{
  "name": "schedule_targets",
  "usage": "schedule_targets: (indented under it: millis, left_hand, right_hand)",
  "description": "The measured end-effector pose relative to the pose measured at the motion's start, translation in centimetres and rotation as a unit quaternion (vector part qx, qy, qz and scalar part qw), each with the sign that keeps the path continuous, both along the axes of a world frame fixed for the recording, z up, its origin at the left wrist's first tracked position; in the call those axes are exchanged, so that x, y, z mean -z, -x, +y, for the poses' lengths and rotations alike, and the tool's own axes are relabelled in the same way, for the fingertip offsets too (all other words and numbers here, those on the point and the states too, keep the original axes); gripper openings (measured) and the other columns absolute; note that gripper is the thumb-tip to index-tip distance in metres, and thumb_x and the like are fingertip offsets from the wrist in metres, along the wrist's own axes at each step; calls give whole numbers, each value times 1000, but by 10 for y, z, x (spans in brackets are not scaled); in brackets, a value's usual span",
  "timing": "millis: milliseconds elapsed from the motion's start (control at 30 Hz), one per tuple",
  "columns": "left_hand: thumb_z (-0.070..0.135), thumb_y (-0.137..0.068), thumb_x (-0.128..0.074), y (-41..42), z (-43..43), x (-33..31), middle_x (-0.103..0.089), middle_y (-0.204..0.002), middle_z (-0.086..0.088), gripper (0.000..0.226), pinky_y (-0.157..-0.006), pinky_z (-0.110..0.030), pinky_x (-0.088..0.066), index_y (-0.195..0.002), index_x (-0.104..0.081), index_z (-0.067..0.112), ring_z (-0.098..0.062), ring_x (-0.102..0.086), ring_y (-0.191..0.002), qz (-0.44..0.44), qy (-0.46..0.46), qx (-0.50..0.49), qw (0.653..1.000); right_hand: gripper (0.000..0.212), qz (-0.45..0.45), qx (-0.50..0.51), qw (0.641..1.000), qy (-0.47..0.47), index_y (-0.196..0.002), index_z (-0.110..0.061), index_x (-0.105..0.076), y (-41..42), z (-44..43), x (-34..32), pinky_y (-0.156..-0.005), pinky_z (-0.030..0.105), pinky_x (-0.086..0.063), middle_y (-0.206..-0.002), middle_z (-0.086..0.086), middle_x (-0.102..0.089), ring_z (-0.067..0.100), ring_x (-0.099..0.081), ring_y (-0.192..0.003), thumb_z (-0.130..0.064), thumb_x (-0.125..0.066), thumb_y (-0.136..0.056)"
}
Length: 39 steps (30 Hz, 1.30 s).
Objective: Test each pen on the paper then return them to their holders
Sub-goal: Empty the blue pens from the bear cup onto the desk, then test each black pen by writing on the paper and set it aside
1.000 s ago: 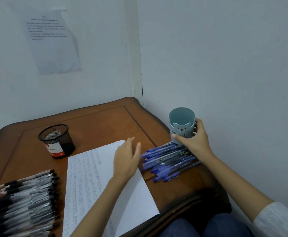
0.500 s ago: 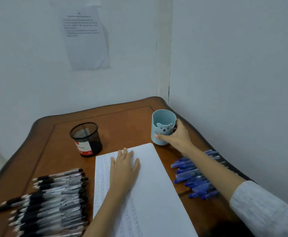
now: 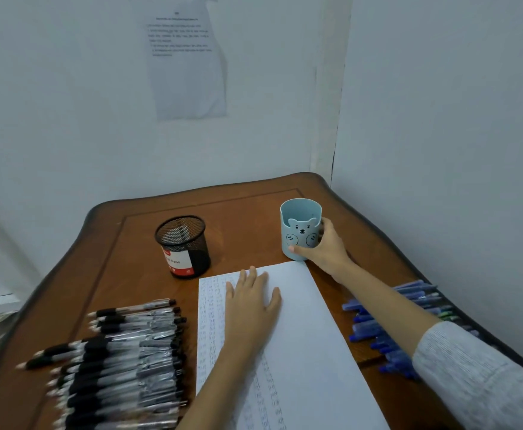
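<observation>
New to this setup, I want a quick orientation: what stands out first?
The right hand grips a blue bear-faced cup at the back right of the table. The left hand lies flat on the scribbled paper, between black pens massed left and blue pens right.

The paper (image 3: 303, 336) lies mid-tabletop (image 3: 248, 212). From it, the mesh holder (image 3: 183, 246) stands at 11 o'clock and the cup (image 3: 299, 231) at 1 o'clock, just beside its far corner. One pen pile (image 3: 120, 361) lies at 8 o'clock, the other pens (image 3: 375, 330) at 3 o'clock.
</observation>
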<state>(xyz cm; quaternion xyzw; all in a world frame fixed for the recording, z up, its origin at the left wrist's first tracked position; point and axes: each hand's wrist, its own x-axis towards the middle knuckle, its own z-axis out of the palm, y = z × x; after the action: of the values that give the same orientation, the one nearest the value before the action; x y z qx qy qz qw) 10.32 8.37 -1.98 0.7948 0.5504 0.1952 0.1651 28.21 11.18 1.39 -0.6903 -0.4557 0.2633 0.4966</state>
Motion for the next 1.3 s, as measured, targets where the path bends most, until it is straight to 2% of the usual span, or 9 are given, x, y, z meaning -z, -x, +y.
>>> schedule_targets:
  millis: [67,200,300,467,667,833,967,1067,1300]
  left_hand:
    - [38,-99,-38,1,-1,-2,-25,-157,1,47,-119,-38,-3,-143,-39,21,-15,-14,-146,-35,5,-8,999]
    - [26,-97,-48,13,-9,-15,-51,-140,0,34,-107,-30,-31,-128,-56,16,-16,-42,-130,-182,-24,-63,981]
    - [22,-95,-52,31,-24,-30,-59,-131,1,27,-104,-29,-35,-119,-63,16,-15,-49,-124,-198,-98,-51,974]
    - [21,-94,-54,87,-49,-39,-62,-127,0,24,-113,-34,-26,-116,-65,17,-15,-53,-121,-167,-159,-62,971]
    - [17,-94,-55,174,-75,-30,-59,-131,-6,27,-107,-45,-38,-119,-64,14,-21,-50,-125,-173,-180,-149,957]
    - [25,-99,-45,212,-84,-12,-43,-147,-2,38,-118,-38,-17,-136,-51,17,-16,-31,-140,-94,-172,-153,969]
    - [36,-102,-32,212,-87,-3,-28,-155,1,46,-117,-25,1,-144,-40,18,-3,-8,-142,-74,-168,-133,974]
    - [46,-96,-19,210,-85,-2,-25,-156,2,60,-111,-14,12,-146,-36,20,1,-3,-139,-47,-171,-121,977]
    - [48,-95,-15,208,-83,3,-18,-157,3,62,-109,-13,17,-149,-29,22,0,2,-140,-10,-166,-121,979]
  right_hand:
    - [95,-6,5,1000,10,-144,-15,-28,5,-5,-1,-94,26,-44,-143,4,-42,21,-42,-132,-9,-85,-69]
    - [102,-6,79,997,12,-151,-13,-13,25,-25,-7,-104,37,-42,-152,12,-25,28,-38,-136,1,-78,-74]
    - [82,-6,89,996,-13,-143,-13,-31,43,-42,-7,-96,38,-51,-139,14,-39,26,-53,-118,3,-74,-76]
    - [31,-5,-22,1000,-9,-114,-16,-63,89,-73,-16,-57,10,-43,-106,5,-63,8,-56,-76,-2,-60,-87]
    - [14,-22,-164,986,-7,-95,-23,-70,155,-99,-15,-64,8,-44,-94,-9,-67,3,-57,-74,-11,-63,-91]
    - [10,-24,-179,984,2,-98,-16,-73,196,-102,-4,-74,14,-48,-94,-10,-68,2,-60,-83,-18,-66,-90]
    - [21,-49,-177,983,19,-104,-11,-73,211,-98,-3,-63,6,-38,-102,-2,-69,0,-55,-79,-26,-67,-90]
    - [20,-50,-163,985,35,-100,-10,-75,214,-94,-4,-66,13,-40,-102,2,-72,2,-55,-80,-25,-68,-89]
    - [13,-89,-189,977,40,-96,-12,-76,208,-89,-13,-60,10,-35,-94,-3,-69,-1,-53,-73,-20,-70,-87]
